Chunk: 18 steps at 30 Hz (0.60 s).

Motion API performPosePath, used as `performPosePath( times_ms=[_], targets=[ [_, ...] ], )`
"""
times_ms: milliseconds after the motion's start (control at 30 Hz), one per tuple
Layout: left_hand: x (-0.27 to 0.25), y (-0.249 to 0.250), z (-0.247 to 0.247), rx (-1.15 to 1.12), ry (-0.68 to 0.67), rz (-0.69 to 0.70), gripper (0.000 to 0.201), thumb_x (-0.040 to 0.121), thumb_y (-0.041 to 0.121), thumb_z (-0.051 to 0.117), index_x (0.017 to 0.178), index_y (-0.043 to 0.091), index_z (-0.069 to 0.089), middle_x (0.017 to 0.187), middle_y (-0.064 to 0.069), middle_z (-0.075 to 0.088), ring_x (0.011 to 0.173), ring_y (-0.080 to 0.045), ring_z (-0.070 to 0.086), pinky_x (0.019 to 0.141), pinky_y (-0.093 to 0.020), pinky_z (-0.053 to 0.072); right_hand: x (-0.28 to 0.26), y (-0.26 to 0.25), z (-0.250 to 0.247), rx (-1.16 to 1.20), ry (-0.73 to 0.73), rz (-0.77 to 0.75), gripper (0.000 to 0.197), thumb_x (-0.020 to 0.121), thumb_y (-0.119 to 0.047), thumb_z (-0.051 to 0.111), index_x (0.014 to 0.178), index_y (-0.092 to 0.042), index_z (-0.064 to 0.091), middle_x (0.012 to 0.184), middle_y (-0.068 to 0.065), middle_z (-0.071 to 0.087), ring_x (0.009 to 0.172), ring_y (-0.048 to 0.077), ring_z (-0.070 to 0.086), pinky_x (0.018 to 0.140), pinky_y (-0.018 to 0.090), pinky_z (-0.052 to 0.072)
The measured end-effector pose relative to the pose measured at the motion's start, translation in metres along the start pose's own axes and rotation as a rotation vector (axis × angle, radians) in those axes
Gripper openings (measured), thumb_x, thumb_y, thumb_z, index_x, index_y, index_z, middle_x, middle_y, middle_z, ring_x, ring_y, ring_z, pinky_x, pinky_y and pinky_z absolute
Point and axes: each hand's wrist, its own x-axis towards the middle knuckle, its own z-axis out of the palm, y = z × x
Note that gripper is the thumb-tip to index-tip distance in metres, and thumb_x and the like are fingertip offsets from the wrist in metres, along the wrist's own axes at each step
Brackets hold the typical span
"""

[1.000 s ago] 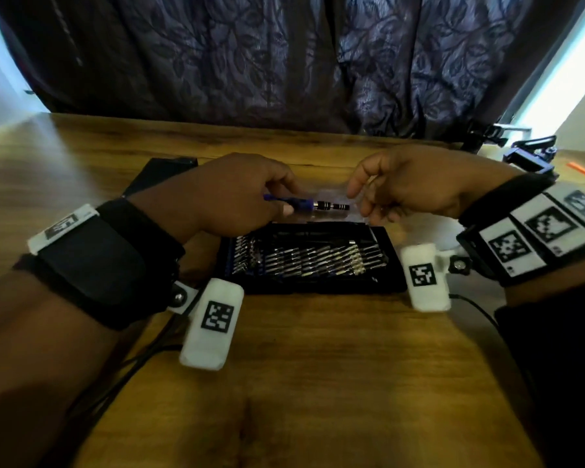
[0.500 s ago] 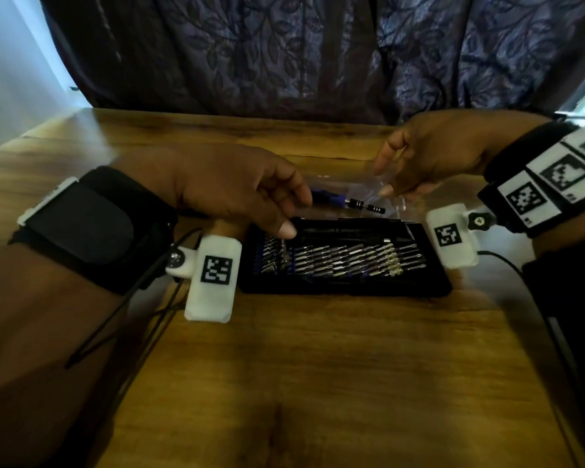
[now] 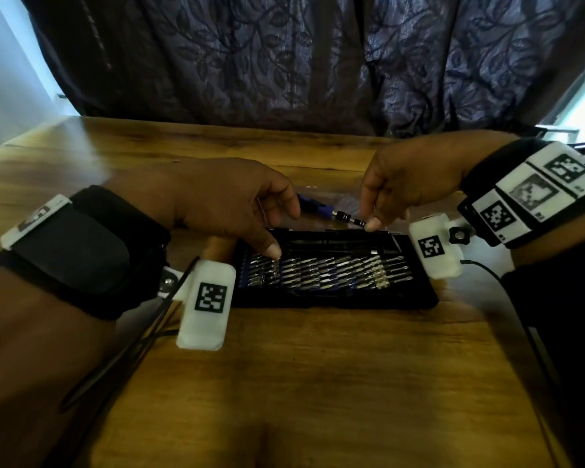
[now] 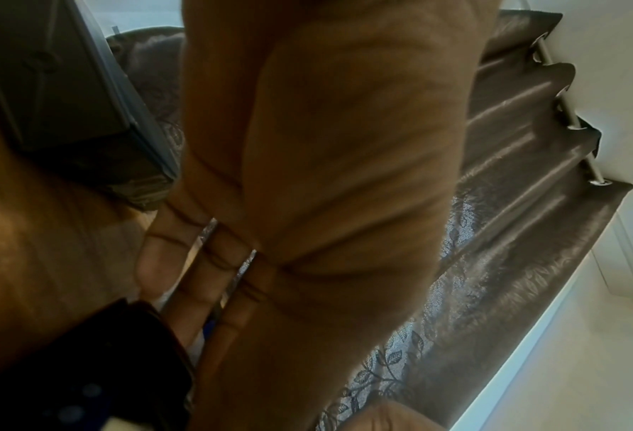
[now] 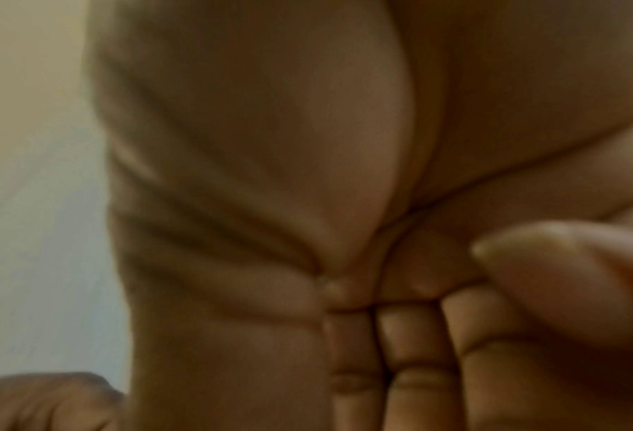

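A black case (image 3: 335, 300) holding several rows of silver screwdriver bits (image 3: 325, 273) lies on the wooden table (image 3: 318, 383). Just behind it lies a blue-handled screwdriver (image 3: 320, 208), its metal end pointing right. My left hand (image 3: 282, 233) hovers over the case's left part. Its thumb tip touches a bit in the left rows and its fingers reach over the handle's end without gripping it. My right hand (image 3: 368, 223) pinches the screwdriver's metal tip between thumb and fingers. The wrist views show only the fingers (image 4: 197, 277) of the left and the curled fingers (image 5: 418, 335) of the right.
A patterned dark curtain (image 3: 318, 62) hangs behind the table's far edge. A clear plastic lid (image 3: 347, 199) lies behind the case. Cables (image 3: 122, 352) trail from my left wrist across the table. A dark box (image 4: 49, 87) stands left of my left hand.
My left hand let go of the screwdriver handle and lowered its thumb onto the bits. My right hand came down and pinched the screwdriver's tip. The head view moved closer.
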Motion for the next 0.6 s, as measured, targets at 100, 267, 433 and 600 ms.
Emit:
performPosePath(
  times_ms=[100,267,433,600],
  targets=[
    [0.002,-0.002,0.0,-0.008,0.005,0.011,0.05,0.07,0.032,0.092,0.11,0.042,0.066,0.098,0.014,0.07,0.087,0.0,0.067,0.084,-0.025,0.054,0.013,-0.006,-0.002,-0.158,-0.034,-0.01,0.007,0.089,-0.039,0.076,0.091,-0.033,0.077,0.081,-0.012,0.077,0.069,0.001,0.071,0.074,0.026,0.051],
    [0.003,0.0,-0.001,0.036,-0.004,0.011,0.049,0.069,0.037,0.092,0.109,0.044,0.064,0.097,0.013,0.07,0.084,0.002,0.066,0.08,-0.025,0.053,0.031,-0.021,0.001,-0.395,-0.013,-0.077,0.027,0.091,-0.044,0.072,0.085,-0.018,0.074,0.074,-0.004,0.073,0.06,0.006,0.064,0.068,0.026,0.052],
    [-0.002,0.008,-0.005,0.212,0.193,0.104,0.053,0.069,0.053,0.088,0.115,0.048,0.061,0.1,0.019,0.06,0.086,0.017,0.052,0.066,-0.014,0.037,0.025,-0.032,0.005,-0.596,0.014,-0.086,0.025,0.096,-0.04,0.064,0.087,-0.017,0.069,0.085,-0.001,0.067,0.076,0.017,0.059,0.073,0.035,0.05],
    [-0.005,0.016,-0.009,0.257,0.461,0.306,0.057,0.077,0.058,0.08,0.127,0.038,0.063,0.105,0.02,0.057,0.089,0.016,0.049,0.071,0.004,0.031,-0.008,-0.041,-0.012,-0.547,0.144,-0.065,0.01,0.1,-0.035,0.059,0.095,-0.028,0.065,0.092,-0.014,0.062,0.081,0.007,0.055,0.071,0.028,0.047]
  ],
)
